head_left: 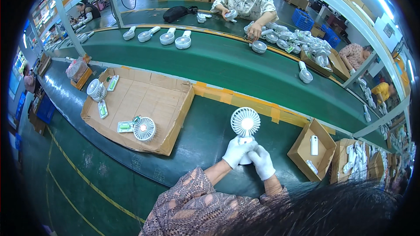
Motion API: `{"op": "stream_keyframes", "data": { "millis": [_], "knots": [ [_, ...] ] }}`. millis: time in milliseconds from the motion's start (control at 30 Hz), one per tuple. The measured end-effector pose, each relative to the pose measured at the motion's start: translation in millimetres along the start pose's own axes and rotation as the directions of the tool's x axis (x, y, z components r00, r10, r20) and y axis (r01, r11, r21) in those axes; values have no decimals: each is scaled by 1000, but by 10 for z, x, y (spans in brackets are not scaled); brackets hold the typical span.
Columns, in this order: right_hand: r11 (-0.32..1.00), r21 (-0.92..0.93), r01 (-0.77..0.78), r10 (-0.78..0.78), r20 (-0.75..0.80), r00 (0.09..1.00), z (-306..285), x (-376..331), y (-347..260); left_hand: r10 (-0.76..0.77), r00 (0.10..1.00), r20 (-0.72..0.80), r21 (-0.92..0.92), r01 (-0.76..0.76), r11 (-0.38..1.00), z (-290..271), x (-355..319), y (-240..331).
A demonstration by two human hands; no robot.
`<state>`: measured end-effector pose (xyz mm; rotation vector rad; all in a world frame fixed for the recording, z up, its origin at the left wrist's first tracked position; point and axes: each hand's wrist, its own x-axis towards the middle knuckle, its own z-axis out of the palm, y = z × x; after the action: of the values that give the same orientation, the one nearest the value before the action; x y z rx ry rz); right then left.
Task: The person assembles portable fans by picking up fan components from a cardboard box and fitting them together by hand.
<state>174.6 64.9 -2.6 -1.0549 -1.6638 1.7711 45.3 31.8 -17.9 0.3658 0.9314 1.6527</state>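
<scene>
A white handheld fan (245, 120) stands upright before me over the green work table, its round grille at the top. My left hand (234, 152), in a white glove, is closed around the left side of its handle. My right hand (262, 162), gloved too, is closed on the handle from the right, its fingers meeting the left ones. The gloves hide most of the handle; a bit of its white base shows beneath. To the left, a shallow cardboard tray (168, 98) holds an opened fan (144, 129) with a green battery (126, 126) in its handle, and other opened fan parts.
Right of my hands, a cardboard box (302, 159) holds white handle covers (314, 145). Beyond the table runs a green conveyor belt (210, 63) carrying several fans (183, 40). Across it, a person (247, 0) handles fans beside a large pile (302, 41). A metal frame post (70, 22) rises at left.
</scene>
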Motion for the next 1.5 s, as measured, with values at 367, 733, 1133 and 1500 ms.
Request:
{"op": "stream_keyframes", "data": {
  "millis": [367, 733, 1133, 1500],
  "knots": [
    [999, 0, 42, -42, 20, 999, 122, -30, 31, 19, 993, 113, 266, -48, 963, -20, -83, 126],
    [862, 496, -101, 52, 111, 992, 81, 81, 184, -40, 974, 222, 57, 28, 998, -85, 17, 75],
    [934, 347, -86, 44, 127, 991, -286, 6, -112, 485, 615, 621, 736, -671, -91, -196, -3, 413],
    [943, 205, -263, 245, 112, 963, -275, 314, -248, 628, 575, 524, 846, -432, -311, -251, -112, 613]
  ]
}}
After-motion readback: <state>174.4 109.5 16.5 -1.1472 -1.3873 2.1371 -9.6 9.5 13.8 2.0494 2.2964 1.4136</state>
